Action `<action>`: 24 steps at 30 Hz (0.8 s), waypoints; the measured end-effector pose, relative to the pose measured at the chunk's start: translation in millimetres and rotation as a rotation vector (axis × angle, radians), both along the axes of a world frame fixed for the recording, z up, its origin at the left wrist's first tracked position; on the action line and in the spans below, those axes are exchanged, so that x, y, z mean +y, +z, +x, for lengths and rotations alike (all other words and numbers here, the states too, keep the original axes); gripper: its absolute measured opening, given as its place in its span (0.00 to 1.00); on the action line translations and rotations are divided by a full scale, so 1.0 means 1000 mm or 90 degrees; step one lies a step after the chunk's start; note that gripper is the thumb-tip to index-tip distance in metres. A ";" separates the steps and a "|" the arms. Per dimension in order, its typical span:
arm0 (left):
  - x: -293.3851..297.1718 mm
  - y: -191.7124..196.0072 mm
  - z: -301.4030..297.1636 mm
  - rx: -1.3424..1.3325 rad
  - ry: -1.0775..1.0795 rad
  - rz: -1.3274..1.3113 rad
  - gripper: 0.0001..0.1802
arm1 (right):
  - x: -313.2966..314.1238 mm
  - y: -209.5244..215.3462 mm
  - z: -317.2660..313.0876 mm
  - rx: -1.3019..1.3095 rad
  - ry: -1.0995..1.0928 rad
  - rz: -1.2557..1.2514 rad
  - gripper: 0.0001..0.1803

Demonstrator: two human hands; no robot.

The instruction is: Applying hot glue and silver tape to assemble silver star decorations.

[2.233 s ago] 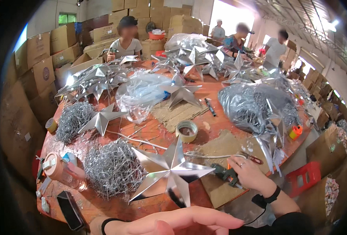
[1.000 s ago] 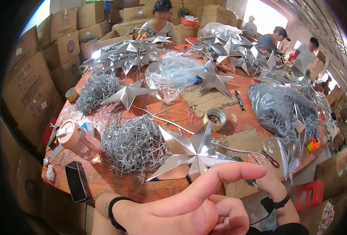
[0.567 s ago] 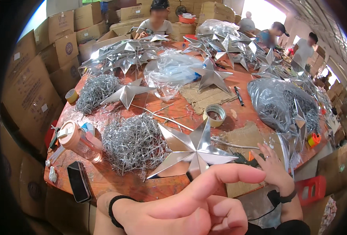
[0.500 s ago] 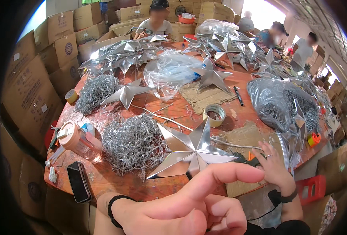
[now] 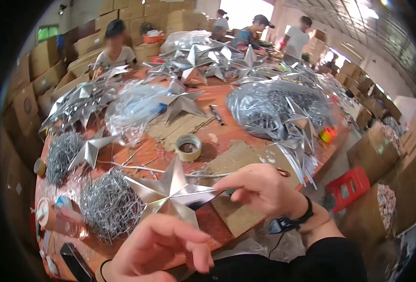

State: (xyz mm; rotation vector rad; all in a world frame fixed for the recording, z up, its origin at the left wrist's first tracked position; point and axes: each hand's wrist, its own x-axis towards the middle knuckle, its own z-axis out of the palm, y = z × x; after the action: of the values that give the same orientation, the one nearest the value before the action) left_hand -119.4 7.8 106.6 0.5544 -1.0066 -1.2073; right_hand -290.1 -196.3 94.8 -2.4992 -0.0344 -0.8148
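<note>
A shiny silver five-pointed star (image 5: 170, 191) lies in front of me, partly against a heap of silver tinsel (image 5: 110, 205). My right hand (image 5: 262, 190) is closed at the star's right point, its index fingertip on the tip; the thumb's hold there is partly hidden. Below the star my left hand (image 5: 158, 244) hovers with bent fingers apart and nothing between them. It covers the star's lower part. Under my right hand lies a piece of brown cardboard (image 5: 238, 214) on the red table. A white cord (image 5: 147, 168) runs behind the star.
A tape roll (image 5: 188, 148) and a black marker (image 5: 216, 115) lie beyond the star. Bagged tinsel (image 5: 259, 110) and white strips (image 5: 304, 171) sit to the right. A pink-lidded bottle (image 5: 60, 218) and a phone (image 5: 76, 261) are at left. A red stool (image 5: 348, 189) stands beside the table.
The view has swung right, so the table appears further left. My right hand has gone from spread on the cardboard to closed at the star's tip. My left hand has drawn lower, its index finger now bent.
</note>
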 end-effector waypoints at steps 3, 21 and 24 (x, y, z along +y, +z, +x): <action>-0.019 -0.004 0.014 -0.533 0.107 -0.150 0.31 | 0.013 0.019 0.008 -0.018 0.087 0.081 0.24; -0.040 -0.007 0.028 -0.579 0.320 -0.262 0.10 | 0.021 0.008 0.072 -0.222 0.244 -0.030 0.38; -0.047 -0.006 0.031 -0.605 0.308 -0.252 0.08 | 0.017 0.007 0.065 -0.196 0.216 -0.046 0.41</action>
State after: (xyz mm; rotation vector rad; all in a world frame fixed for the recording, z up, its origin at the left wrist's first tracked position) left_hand -88.2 -39.7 100.4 1.0125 -1.7239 -0.2464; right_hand -224.7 -179.6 102.0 -2.3166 -0.5849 -1.0521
